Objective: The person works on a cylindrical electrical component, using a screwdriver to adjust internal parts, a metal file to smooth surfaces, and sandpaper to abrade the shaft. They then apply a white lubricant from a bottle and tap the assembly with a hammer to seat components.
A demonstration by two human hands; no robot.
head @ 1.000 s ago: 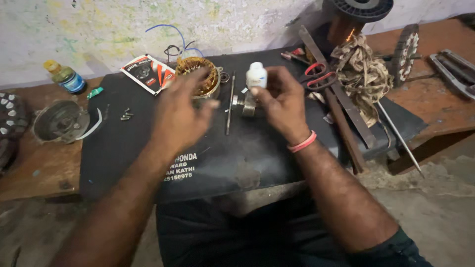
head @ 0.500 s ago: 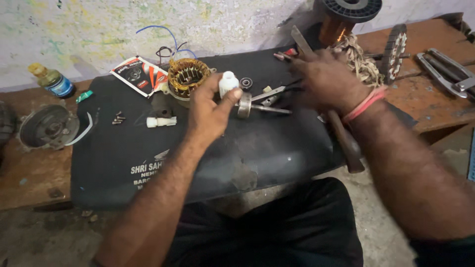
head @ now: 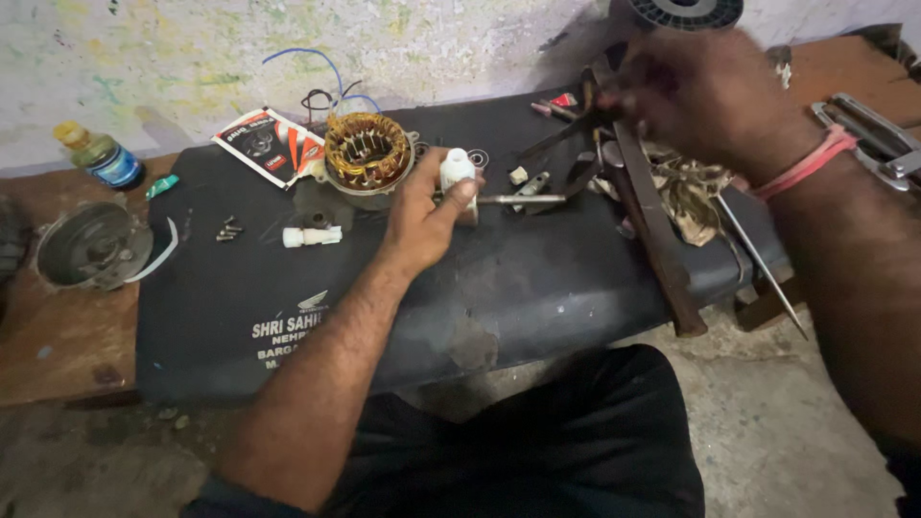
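One small white bottle (head: pixel 457 169) gripped in left hand (head: pixel 422 216), cap on

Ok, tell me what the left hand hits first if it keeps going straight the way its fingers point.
The left hand points up and right, gripping a small white bottle. Straight on, it would probably first meet the small round washers on the black mat; depth is unclear.

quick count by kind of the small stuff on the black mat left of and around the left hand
Small white bottle held in the left hand: 1
Copper-wound coil ring: 1
White plastic connector: 1
Red, black and white packet: 1
Small cluster of screws: 1, screws too small to count singly
Total: 5
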